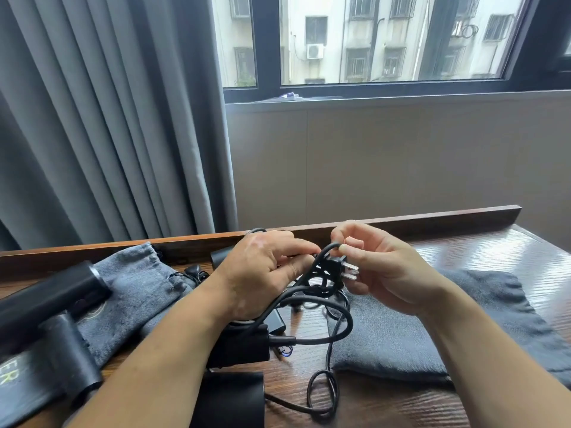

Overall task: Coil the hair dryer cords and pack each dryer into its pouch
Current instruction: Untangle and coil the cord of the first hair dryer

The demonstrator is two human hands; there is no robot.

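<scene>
My left hand (262, 273) grips a bundle of black cord (321, 291) above the wooden table. My right hand (380, 267) pinches the same cord just behind its two-pin plug (343, 267), prongs pointing right. Loose loops of the cord hang down to a black hair dryer (238, 347) lying under my left forearm, its barrel (228, 396) at the bottom edge. A second black hair dryer (52, 316) lies at the left on a grey-blue pouch (139, 291). A dark grey pouch (432, 329) lies flat at the right under my right forearm.
The wooden table (494, 248) has a raised back rail (432, 220) against the wall. Grey curtains (108, 118) hang at the back left, a window behind. A small cord loop (323, 393) lies on the table near the front.
</scene>
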